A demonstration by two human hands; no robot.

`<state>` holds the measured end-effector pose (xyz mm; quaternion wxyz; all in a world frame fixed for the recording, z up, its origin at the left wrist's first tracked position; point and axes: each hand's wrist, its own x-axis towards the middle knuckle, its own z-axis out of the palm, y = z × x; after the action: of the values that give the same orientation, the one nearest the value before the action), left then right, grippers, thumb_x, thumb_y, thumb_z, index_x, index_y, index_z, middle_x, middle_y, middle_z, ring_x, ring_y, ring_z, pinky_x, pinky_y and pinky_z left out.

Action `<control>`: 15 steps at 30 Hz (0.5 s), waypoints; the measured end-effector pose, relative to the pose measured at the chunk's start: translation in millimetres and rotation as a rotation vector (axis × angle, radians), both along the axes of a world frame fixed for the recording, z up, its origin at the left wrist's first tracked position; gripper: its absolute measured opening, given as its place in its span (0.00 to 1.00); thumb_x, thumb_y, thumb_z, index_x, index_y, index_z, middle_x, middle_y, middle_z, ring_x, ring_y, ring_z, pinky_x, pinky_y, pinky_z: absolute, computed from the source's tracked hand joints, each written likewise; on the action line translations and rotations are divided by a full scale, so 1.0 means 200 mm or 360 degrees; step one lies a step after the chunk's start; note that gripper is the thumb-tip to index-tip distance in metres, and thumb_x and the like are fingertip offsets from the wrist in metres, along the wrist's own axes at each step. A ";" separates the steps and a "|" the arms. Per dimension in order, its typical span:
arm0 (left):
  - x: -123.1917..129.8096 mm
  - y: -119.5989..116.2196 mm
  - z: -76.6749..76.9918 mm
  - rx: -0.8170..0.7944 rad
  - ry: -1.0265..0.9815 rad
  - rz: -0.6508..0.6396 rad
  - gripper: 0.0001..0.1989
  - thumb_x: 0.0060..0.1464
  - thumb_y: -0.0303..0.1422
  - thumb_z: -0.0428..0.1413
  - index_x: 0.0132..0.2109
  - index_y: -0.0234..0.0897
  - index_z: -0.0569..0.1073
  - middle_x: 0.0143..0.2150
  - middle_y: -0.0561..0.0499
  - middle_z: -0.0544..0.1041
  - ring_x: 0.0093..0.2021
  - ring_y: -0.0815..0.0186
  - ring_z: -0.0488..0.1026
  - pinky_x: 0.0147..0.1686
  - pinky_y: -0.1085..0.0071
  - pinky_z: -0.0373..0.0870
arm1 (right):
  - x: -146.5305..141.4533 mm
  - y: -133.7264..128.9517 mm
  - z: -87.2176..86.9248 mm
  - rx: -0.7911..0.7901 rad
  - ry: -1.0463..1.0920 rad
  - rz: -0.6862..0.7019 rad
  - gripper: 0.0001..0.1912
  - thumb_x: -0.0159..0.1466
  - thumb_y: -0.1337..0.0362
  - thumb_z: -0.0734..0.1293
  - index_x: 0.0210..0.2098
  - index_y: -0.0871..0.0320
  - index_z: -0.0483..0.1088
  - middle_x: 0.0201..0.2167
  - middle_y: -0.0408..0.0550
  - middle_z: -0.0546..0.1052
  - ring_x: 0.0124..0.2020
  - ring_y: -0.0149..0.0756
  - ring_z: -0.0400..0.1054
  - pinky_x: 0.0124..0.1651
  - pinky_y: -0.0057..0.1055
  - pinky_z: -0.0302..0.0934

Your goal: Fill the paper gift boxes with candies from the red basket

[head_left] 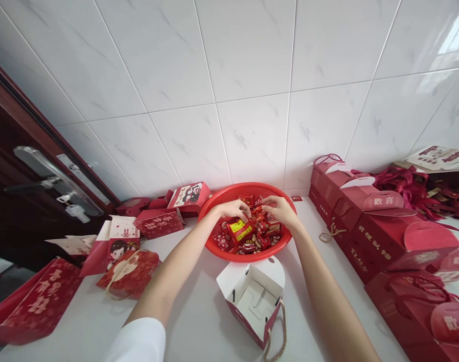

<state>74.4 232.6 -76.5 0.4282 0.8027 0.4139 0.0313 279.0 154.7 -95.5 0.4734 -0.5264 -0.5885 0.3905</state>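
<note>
A red plastic basket point(204, 217) full of red-wrapped sweets point(267, 226) stands against the tiled wall. Both hands reach into it. My left hand point(235, 209) is bent over the sweets beside a red and yellow packet point(240, 230); what its fingertips touch is hard to make out. On the right side of the basket, my right hand point(279, 208) has its fingers curled down at the sweets, and whether one is between them cannot be seen. Between my forearms, nearer to me, sits an open box point(254, 296), white inside, with a rope handle.
Closed red boxes point(384, 239) stand in a row on the right, with dark red ribbons point(399, 186) behind. Several red boxes and bags point(159, 223) lie on the left of the white table point(192, 311). A door handle point(50, 183) is at the far left.
</note>
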 end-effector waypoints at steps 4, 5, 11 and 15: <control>-0.03 0.03 -0.01 0.0112 -0.0375 0.0205 0.14 0.37 0.26 0.62 0.37 0.35 0.81 0.39 0.51 0.81 0.37 0.66 0.74 0.35 0.73 0.70 | 0.00 -0.01 0.01 -0.0026 0.0010 0.0011 0.06 0.58 0.70 0.67 0.35 0.60 0.74 0.36 0.47 0.78 0.24 0.28 0.69 0.28 0.26 0.66; -0.03 0.03 -0.01 0.0152 -0.0434 0.0268 0.17 0.38 0.24 0.61 0.40 0.35 0.80 0.42 0.50 0.81 0.38 0.65 0.75 0.35 0.73 0.71 | 0.00 -0.01 0.01 -0.0034 0.0017 0.0016 0.06 0.58 0.70 0.67 0.35 0.60 0.74 0.36 0.47 0.78 0.23 0.28 0.69 0.28 0.26 0.66; -0.05 0.05 -0.02 0.0570 -0.0351 0.0517 0.23 0.41 0.18 0.53 0.45 0.35 0.80 0.53 0.46 0.80 0.51 0.62 0.76 0.46 0.72 0.74 | 0.00 -0.01 0.00 -0.0003 0.0002 0.0019 0.05 0.58 0.68 0.67 0.34 0.59 0.74 0.36 0.47 0.78 0.27 0.31 0.71 0.29 0.26 0.67; -0.04 0.02 -0.01 0.0471 -0.0063 0.0196 0.13 0.48 0.25 0.57 0.41 0.35 0.81 0.42 0.49 0.83 0.45 0.61 0.79 0.47 0.70 0.73 | 0.00 0.00 0.00 -0.0018 0.0010 0.0018 0.05 0.57 0.69 0.67 0.34 0.59 0.73 0.35 0.47 0.78 0.24 0.29 0.69 0.28 0.27 0.66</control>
<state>67.2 236.6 -78.6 0.3107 0.8293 0.4448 0.1340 279.0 153.8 -94.9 0.4700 -0.5246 -0.5877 0.3980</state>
